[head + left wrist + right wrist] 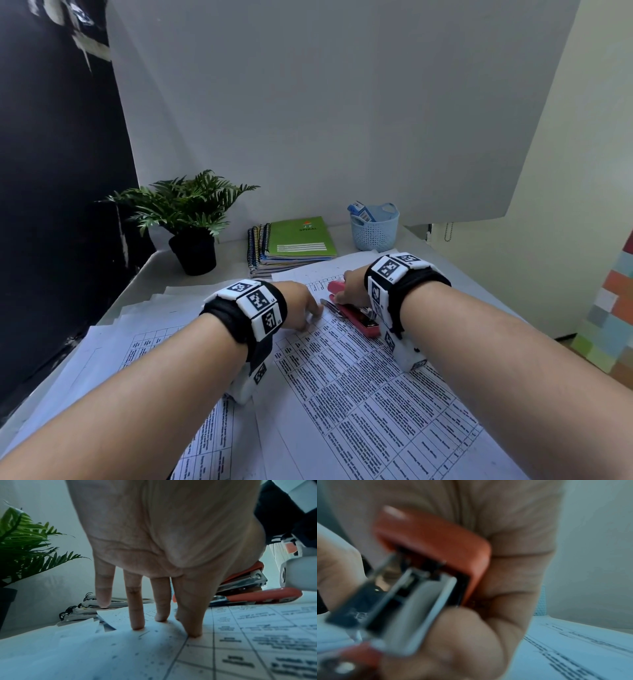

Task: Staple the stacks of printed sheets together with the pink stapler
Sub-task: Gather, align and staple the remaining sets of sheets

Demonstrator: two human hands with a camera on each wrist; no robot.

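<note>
The pink stapler (356,317) lies on a stack of printed sheets (359,383) in the middle of the table. My right hand (352,284) grips the stapler (436,563) from above, thumb and fingers wrapped round its body. In the right wrist view it is blurred, its metal magazine showing below the pink top. My left hand (301,306) presses straight fingers (137,615) down on the sheets (120,649) just left of the stapler (254,585). More sheets (137,308) fan out to the left.
A potted fern (188,219) stands at the back left. A pile of spiral notebooks (291,243) with a green cover lies behind the sheets. A pale blue basket (375,228) sits at the back right. A grey wall closes the rear.
</note>
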